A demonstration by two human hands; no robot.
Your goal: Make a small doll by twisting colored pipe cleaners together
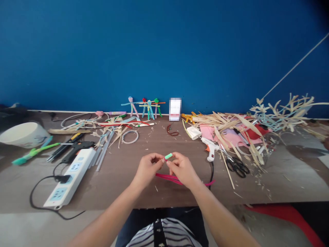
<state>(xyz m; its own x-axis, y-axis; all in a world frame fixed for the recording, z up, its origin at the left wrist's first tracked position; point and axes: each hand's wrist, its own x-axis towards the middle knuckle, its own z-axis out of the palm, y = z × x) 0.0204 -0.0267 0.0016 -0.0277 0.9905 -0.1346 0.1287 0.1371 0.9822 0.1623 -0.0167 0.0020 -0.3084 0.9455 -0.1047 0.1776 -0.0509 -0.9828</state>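
My left hand (147, 169) and my right hand (183, 169) meet over the middle of the brown table (123, 178). Both pinch a pink pipe cleaner (168, 178) that loops down beneath them and trails to the right. A short light-green piece (168, 156) sticks up between the fingertips of both hands, on the pipe cleaner's end. The fingers of both hands are curled closed.
A white power strip (70, 178) with a black plug lies at the left, next to a black glue gun (75, 149) and a white bowl (23, 134). A white glue gun (210, 149), scissors (238, 167) and straw scraps lie at the right. Pipe-cleaner figures (145, 107) stand by the blue wall.
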